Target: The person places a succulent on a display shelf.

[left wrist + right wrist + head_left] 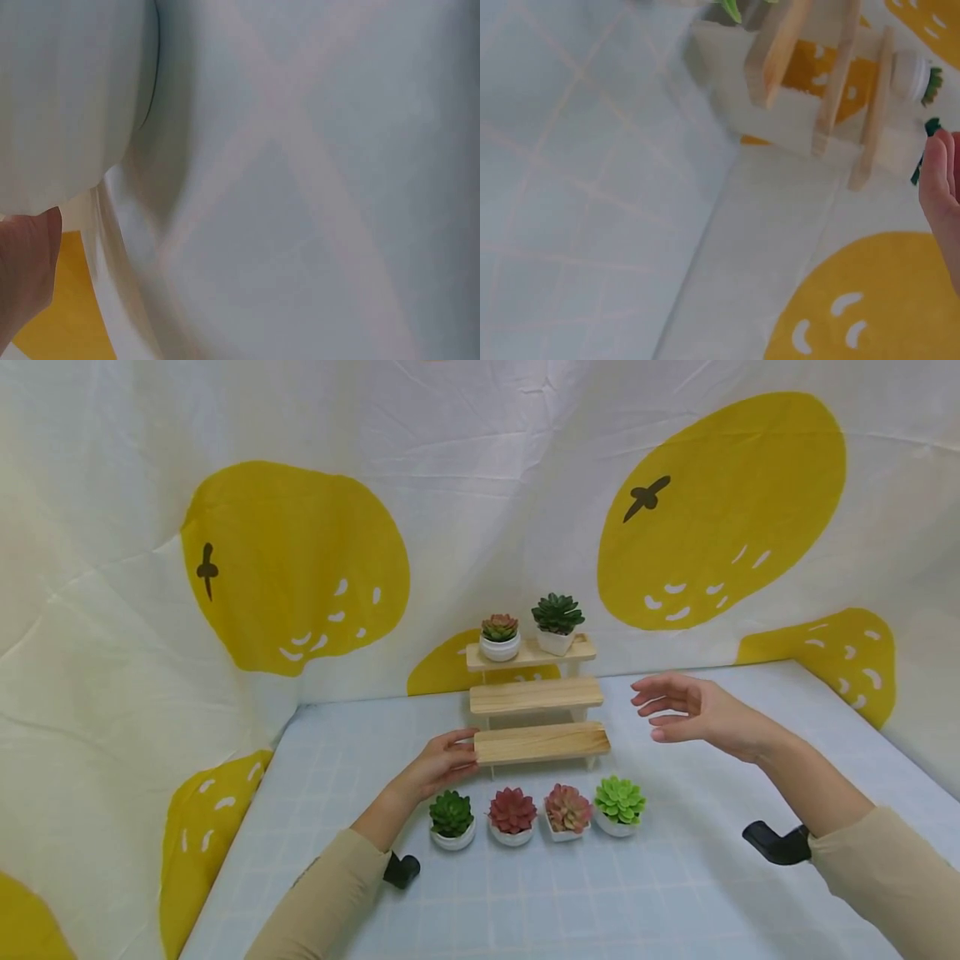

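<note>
Pale-blue gridded tabletop [675, 902] under white cloth backdrop [495, 502] with yellow fruit-like prints [300, 568]. Counted: one three-tier pale-wood stand [536, 695], grain visible; six succulents [512, 812], rosette-shaped, in white pots [500, 648], round or angular, two on the top tier, four rowed in front. Against the left end of the lowest shelf [543, 744], left hand [437, 766] with extended fingers; right of the stand, in air, right hand [697, 714], released, loosely curved.

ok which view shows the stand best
The head view: the stand faces it, all three tiers showing. The right wrist view catches it tilted and cut off; the left wrist view shows no clear part of it.
</note>
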Demonstrator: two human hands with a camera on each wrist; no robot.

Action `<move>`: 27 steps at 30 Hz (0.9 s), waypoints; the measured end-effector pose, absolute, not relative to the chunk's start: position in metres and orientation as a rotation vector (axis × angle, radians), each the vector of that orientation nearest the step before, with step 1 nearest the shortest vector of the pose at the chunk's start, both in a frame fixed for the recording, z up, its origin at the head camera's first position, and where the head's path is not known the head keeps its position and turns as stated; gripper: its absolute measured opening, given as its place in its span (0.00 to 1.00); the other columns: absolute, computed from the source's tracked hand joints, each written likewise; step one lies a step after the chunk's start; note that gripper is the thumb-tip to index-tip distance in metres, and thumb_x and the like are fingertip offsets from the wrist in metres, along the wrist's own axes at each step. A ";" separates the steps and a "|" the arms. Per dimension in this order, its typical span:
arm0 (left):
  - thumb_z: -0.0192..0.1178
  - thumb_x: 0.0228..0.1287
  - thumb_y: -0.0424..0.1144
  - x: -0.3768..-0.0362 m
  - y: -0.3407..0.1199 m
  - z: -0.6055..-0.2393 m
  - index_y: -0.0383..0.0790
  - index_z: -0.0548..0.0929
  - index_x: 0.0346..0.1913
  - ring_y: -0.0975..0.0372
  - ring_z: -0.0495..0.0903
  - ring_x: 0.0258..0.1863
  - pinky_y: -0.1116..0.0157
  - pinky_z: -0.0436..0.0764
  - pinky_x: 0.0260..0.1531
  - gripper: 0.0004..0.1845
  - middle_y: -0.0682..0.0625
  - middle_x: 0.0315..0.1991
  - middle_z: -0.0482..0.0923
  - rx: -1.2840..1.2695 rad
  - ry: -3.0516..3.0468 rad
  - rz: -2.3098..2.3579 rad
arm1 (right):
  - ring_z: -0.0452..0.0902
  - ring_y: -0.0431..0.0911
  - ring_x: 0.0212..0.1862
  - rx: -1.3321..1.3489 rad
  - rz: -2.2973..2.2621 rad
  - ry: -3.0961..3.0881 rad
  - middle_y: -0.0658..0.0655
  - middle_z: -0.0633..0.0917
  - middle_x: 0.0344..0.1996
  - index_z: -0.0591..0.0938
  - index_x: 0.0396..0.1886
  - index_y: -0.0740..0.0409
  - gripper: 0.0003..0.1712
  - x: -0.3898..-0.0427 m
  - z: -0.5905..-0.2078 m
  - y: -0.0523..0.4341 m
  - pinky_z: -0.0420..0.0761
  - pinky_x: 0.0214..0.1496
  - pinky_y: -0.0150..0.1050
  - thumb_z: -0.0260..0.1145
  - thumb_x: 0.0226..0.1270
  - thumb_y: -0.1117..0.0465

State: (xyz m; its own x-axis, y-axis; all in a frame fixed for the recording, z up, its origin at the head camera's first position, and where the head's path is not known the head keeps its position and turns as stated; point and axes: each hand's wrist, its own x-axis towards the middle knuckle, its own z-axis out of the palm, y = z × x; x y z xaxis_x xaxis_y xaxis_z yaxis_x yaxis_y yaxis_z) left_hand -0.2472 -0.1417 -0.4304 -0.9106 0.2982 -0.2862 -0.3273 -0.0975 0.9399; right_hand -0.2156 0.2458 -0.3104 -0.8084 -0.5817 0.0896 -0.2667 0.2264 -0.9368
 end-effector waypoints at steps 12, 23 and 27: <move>0.51 0.64 0.23 -0.247 -0.141 -0.432 0.32 0.60 0.68 0.58 0.76 0.44 0.60 0.77 0.50 0.29 0.31 0.60 0.65 -0.014 1.761 2.046 | 0.74 0.42 0.52 -0.723 -1.605 2.213 0.51 0.76 0.52 0.70 0.60 0.55 0.28 -0.203 -0.324 0.254 0.81 0.45 0.42 0.63 0.60 0.72; 0.51 0.64 0.23 -0.248 -0.142 -0.431 0.32 0.60 0.68 0.60 0.76 0.41 0.66 0.80 0.44 0.29 0.33 0.58 0.67 -0.011 1.766 2.050 | 0.74 0.42 0.51 -0.713 -1.612 2.186 0.50 0.76 0.52 0.70 0.61 0.55 0.29 -0.199 -0.348 0.262 0.79 0.48 0.38 0.63 0.59 0.72; 0.50 0.64 0.23 -0.247 -0.142 -0.431 0.31 0.60 0.68 0.60 0.76 0.42 0.65 0.79 0.45 0.29 0.32 0.59 0.66 -0.001 1.769 2.051 | 0.73 0.43 0.53 -0.743 -1.610 2.143 0.51 0.75 0.54 0.67 0.63 0.60 0.32 -0.201 -0.362 0.265 0.76 0.54 0.35 0.63 0.58 0.73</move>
